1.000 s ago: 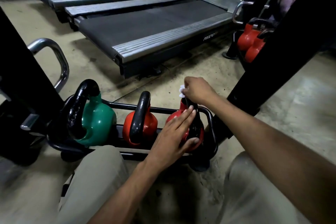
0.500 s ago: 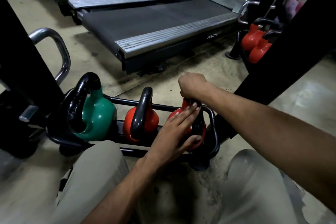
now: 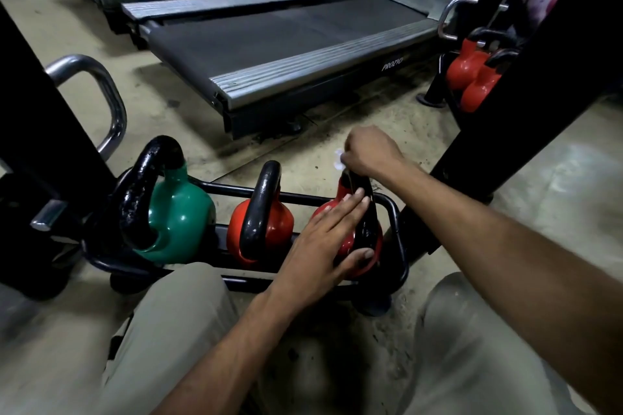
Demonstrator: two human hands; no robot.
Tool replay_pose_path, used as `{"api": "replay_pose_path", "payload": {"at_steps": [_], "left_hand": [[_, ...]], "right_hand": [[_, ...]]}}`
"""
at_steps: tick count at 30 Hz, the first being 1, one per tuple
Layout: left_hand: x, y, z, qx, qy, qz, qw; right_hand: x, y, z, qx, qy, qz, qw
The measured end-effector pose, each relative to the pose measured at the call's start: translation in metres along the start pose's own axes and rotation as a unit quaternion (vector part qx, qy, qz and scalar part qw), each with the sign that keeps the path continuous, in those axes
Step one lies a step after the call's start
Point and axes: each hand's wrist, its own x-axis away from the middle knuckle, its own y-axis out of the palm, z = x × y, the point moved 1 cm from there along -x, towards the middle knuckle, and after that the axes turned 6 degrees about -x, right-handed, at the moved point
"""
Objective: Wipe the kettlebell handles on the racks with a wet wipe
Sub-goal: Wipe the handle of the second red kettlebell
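A low black rack (image 3: 399,236) holds three kettlebells with black handles: a green one (image 3: 178,222) at the left, a red one (image 3: 266,226) in the middle and a red one (image 3: 347,239) at the right. My left hand (image 3: 327,236) lies on the right red kettlebell's body with straight fingers and the thumb round its lower side. My right hand (image 3: 369,152) curls over the top of that kettlebell's handle (image 3: 365,209) and holds a white wet wipe (image 3: 338,160), of which a small bit shows at the left of the fist.
Two treadmills (image 3: 286,44) lie on the floor behind the rack. Black frame posts (image 3: 526,104) stand at the right and left, with a chrome handle (image 3: 101,101) at the left. Two more red kettlebells (image 3: 472,74) sit on another rack far right. My knees (image 3: 168,330) are below.
My right hand has shifted slightly on the top of the handle, and the wipe shows again at the left of the fist. My left hand stays on the kettlebell.
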Motion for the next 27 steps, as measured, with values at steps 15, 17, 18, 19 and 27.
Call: {"api": "replay_pose_path", "payload": {"at_steps": [15, 17, 18, 19, 27], "left_hand": [[0.010, -0.002, 0.005, -0.050, -0.003, 0.000, 0.999], [0.010, -0.001, 0.002, -0.057, -0.007, 0.005, 0.998], [0.009, -0.001, 0.002, -0.059, -0.009, 0.004, 0.998], [0.010, -0.002, 0.002, -0.061, -0.011, 0.003, 0.998], [0.019, -0.005, 0.007, -0.049, 0.007, 0.023, 0.999]], "right_hand": [[0.068, 0.035, 0.015, -0.391, 0.119, 0.164, 0.898], [0.061, 0.028, 0.007, -0.156, 0.002, 0.104, 0.982], [0.054, 0.023, 0.003, -0.066, -0.031, 0.056, 0.996], [0.049, 0.017, -0.003, 0.007, -0.058, 0.005, 0.998], [0.068, 0.001, 0.010, 0.035, -0.143, 0.037, 0.988]]}}
